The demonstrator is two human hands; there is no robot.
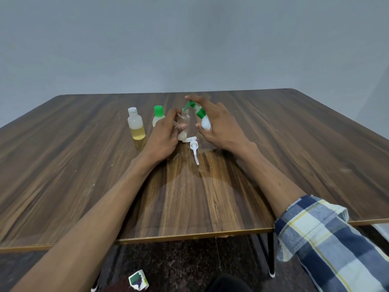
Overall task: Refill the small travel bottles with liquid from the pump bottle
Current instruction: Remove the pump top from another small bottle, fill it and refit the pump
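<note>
- The right hand [219, 125] grips a tilted green-pump bottle [202, 118], its nozzle at the mouth of a clear travel bottle [183, 126].
- The left hand [163, 138] grips that travel bottle, which stands near the middle of the counter [294, 154].
- A detached white pump [194, 147] lies just in front.
- Toward the left edge stand a green-capped bottle [157, 115] and a white-capped bottle [135, 124] holding yellow liquid.
- The wood-grain counter meets a grey wall [189, 43].

The left hand [163, 134] hides most of the green-capped bottle [157, 115] (only cap and shoulder show); the plaid sleeve [328, 243] is cut off.
</note>
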